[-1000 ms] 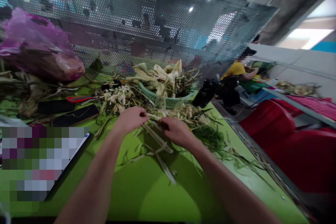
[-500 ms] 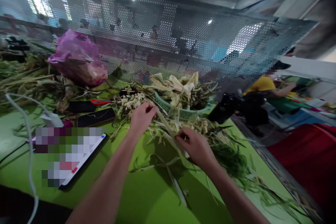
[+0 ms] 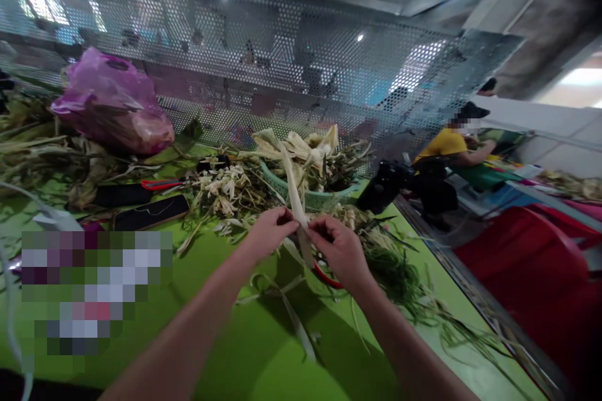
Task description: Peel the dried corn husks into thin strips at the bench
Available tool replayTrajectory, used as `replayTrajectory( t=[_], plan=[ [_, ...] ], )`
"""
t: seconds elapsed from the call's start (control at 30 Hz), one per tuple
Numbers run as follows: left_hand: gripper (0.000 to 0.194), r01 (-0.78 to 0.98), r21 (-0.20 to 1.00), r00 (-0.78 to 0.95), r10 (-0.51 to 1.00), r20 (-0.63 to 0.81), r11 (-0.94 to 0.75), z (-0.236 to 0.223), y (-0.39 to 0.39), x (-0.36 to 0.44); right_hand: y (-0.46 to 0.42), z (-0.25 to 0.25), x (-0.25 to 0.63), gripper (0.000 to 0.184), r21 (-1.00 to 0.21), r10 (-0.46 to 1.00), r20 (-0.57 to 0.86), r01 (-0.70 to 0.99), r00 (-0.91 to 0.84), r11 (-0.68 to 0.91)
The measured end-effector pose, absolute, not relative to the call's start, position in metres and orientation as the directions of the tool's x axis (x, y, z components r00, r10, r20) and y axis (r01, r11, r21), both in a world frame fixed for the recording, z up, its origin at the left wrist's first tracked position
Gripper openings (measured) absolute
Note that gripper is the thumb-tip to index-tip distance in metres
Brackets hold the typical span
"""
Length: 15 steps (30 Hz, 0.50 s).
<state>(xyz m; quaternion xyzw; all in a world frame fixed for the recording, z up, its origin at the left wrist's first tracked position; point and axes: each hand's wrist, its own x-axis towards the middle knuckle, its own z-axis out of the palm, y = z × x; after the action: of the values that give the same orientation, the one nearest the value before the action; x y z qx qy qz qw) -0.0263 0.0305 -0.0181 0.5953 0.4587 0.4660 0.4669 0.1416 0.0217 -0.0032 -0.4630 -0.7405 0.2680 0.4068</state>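
A long, pale strip of corn husk (image 3: 294, 194) stands up between my two hands over the green table. My left hand (image 3: 274, 230) pinches its lower part from the left with thumb and fingers. From the other side my right hand (image 3: 339, 247) grips the same strip, its fingertips almost touching the left ones. Under my right hand shows a red curved loop (image 3: 328, 277), mostly hidden, so its kind is unclear. Just beyond, a green plastic basket (image 3: 277, 183) holds more dry husks (image 3: 305, 144). Loose husk strips (image 3: 294, 319) lie on the table below my hands.
A pink plastic bag (image 3: 113, 103) rests on dried leaves at the left. Nearby are a dark phone (image 3: 151, 213) and a red-handled tool (image 3: 162, 184). Green fibres (image 3: 395, 272) and a black device (image 3: 383, 185) lie right. Beyond sits a person in yellow (image 3: 439, 145).
My hands have come together at the strip's lower part, and the strip now points upward. The red loop has come into sight under my right hand. The view has shifted right.
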Motion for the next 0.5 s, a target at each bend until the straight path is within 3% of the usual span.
replayTrajectory(
  t=[0.2, 0.37, 0.5],
  plan=[
    [0.018, 0.040, 0.993, 0.133, 0.986, 0.103, -0.110, -0.0203, 0.0315, -0.0263, 0.0231, -0.0055, 0.1412, 0.018, -0.819, 0.915, 0.300, 0.419, -0.269, 0.392],
    [0.023, 0.130, 0.979, 0.184, 0.974, 0.132, -0.157, -0.0173, 0.0280, -0.0233, 0.0238, -0.0073, 0.1417, 0.016, -0.875, 0.932, 0.249, 0.352, -0.263, 0.333],
    [0.021, 0.161, 0.972, 0.191, 0.972, 0.137, -0.169, -0.0147, 0.0262, -0.0241, 0.0232, -0.0061, 0.1418, 0.014, -0.841, 0.927, 0.273, 0.404, -0.258, 0.360]
  ],
)
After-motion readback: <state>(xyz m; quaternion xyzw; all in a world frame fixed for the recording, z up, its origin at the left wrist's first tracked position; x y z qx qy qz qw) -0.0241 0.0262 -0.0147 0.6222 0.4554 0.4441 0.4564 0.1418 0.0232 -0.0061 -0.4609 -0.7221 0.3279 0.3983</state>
